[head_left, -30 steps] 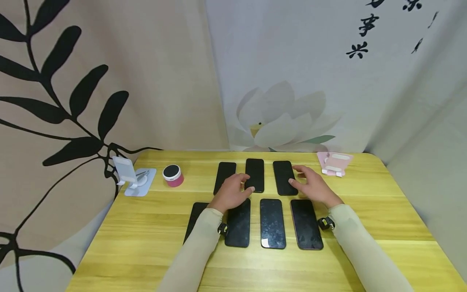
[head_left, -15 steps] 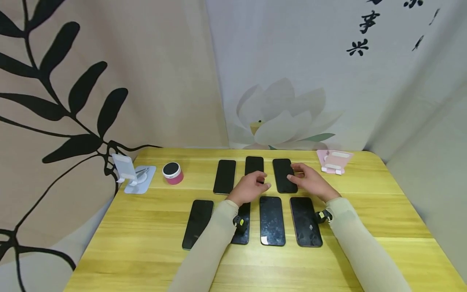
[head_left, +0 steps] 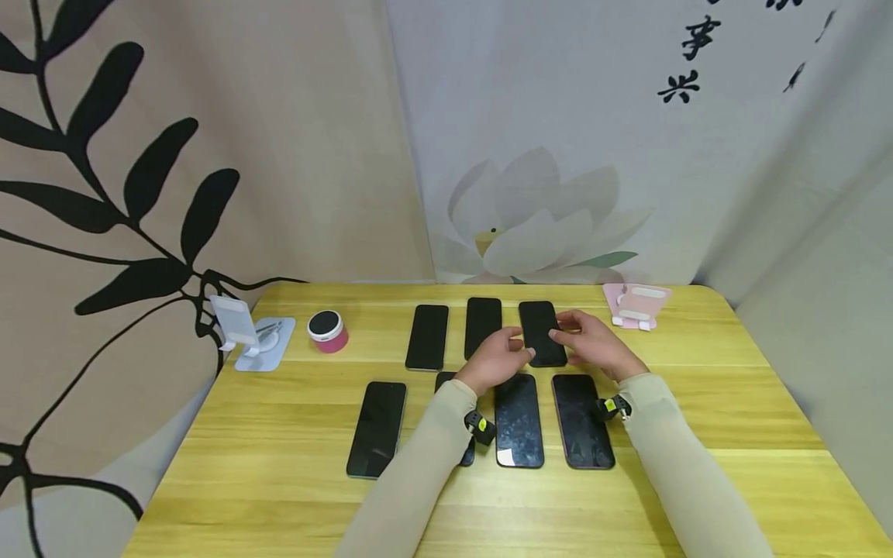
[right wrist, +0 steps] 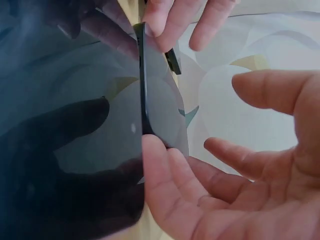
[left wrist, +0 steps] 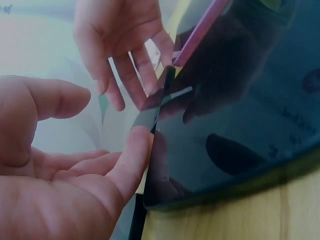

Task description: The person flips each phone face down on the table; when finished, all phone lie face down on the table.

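Note:
Several dark-screened phones lie face up in two rows. At the right end of the back row is one black phone (head_left: 539, 329), with a hand on either side. My left hand (head_left: 497, 360) hovers by its lower left edge, fingers loosely bent and thumb tip close to it. At its right edge, my right hand (head_left: 596, 346) has the thumb touching or nearly touching the side. In the right wrist view, the fingers of my right hand (right wrist: 225, 190) are spread and relaxed. The left wrist view has my left hand (left wrist: 75, 190) loosely bent beside a phone's edge.
Two more back-row phones (head_left: 427, 337) lie to the left. In the front row, my left forearm partly covers one phone (head_left: 466, 457). A white phone stand (head_left: 261, 341) and a pink jar (head_left: 328, 332) are at left, a pink stand (head_left: 636, 305) at back right.
My left hand has moved right, from the back row's left and middle phones to the right-hand one. My right hand has stayed by that phone's right edge.

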Demonstrator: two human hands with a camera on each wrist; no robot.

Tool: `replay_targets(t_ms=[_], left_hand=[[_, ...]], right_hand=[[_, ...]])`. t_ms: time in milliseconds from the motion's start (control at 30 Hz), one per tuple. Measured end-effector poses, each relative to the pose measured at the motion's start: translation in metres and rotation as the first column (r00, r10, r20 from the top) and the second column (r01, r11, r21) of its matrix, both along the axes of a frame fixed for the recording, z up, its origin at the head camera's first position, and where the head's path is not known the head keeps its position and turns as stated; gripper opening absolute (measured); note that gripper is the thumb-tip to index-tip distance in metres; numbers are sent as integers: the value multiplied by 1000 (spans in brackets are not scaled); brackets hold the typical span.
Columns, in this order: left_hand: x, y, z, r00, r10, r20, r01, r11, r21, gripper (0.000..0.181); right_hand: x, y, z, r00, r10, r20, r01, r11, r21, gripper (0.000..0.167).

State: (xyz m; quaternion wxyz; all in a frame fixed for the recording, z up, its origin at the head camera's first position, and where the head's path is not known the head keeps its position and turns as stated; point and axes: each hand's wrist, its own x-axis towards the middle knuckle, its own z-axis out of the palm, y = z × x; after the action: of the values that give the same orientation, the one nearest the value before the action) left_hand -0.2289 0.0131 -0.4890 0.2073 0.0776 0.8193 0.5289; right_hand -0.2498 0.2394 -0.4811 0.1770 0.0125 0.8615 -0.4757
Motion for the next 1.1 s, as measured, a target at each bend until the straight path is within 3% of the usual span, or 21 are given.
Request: replay_targets(t_ms=[267, 533, 633, 767, 933, 1100], left_hand=[[0, 4, 1, 997, 34, 67, -39, 997, 74, 66], [2, 6, 2, 992, 112, 64, -118, 988, 97, 67], [3, 5, 3, 987, 141, 80, -153, 974, 169, 70], [2, 4, 2, 977, 169, 130, -202, 929, 309, 73], [0, 5, -2, 971, 191, 141, -232, 888, 397, 65], [-3, 6, -7, 979, 168, 117, -202, 891, 406, 51]], right_hand=[[0, -3, 2, 1000, -14, 5, 15, 1000, -20, 65], [3, -3, 3, 1000, -23, 9, 23, 999, -47, 64], [5, -5, 4, 1000, -18, -2, 18, 999, -33, 62], [10, -10, 5, 999, -1, -32, 1, 1000, 14, 57], [13, -18, 4, 998, 9, -63, -5, 998, 57, 52], [12, -26, 6, 998, 6, -58, -2, 998, 67, 54]])
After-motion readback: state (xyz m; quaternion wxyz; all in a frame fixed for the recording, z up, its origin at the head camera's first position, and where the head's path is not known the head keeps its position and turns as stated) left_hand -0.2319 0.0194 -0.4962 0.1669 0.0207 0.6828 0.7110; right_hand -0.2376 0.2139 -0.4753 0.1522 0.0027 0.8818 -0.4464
